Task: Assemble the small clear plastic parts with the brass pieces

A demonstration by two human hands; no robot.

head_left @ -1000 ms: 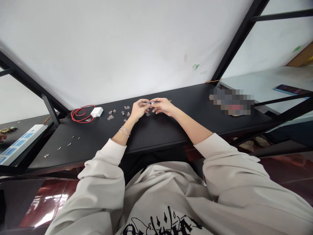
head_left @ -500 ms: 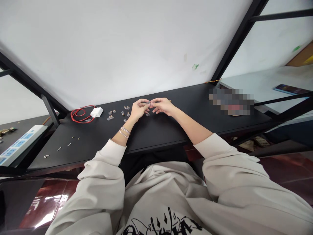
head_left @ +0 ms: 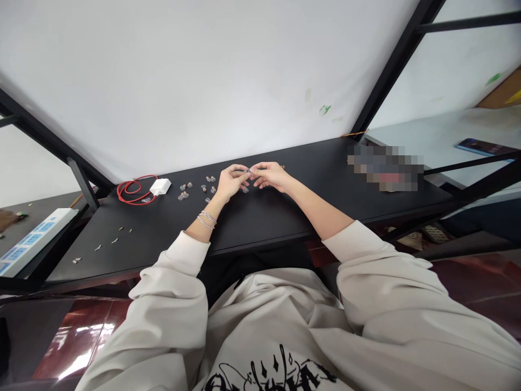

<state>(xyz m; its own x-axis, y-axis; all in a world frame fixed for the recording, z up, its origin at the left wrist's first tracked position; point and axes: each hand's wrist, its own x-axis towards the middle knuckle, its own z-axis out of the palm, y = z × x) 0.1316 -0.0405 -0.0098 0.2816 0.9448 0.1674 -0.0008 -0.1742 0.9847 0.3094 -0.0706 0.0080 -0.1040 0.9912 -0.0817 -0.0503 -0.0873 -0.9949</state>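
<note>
My left hand [head_left: 231,181] and my right hand [head_left: 272,176] meet over the black table [head_left: 260,222], fingertips almost touching. Between them they pinch a small clear-and-dark piece [head_left: 247,171], possibly an earphone shell; the fingers cover much of it. Another small clear piece [head_left: 245,190] lies on the table just below the fingertips. To the left of my left hand are several small clear pieces with copper-coloured parts [head_left: 184,194], scattered singly and in pairs.
A white charger [head_left: 160,187] with a coiled red cable [head_left: 127,196] lies at the left. Several tiny metal bits [head_left: 98,247] are near the left front. A blurred object [head_left: 385,169] sits at the right end. Black frame posts [head_left: 396,70] rise beside the table.
Both hands stay almost in place, still pinching the small piece. The view has shifted very slightly, and nothing on the table has visibly moved.
</note>
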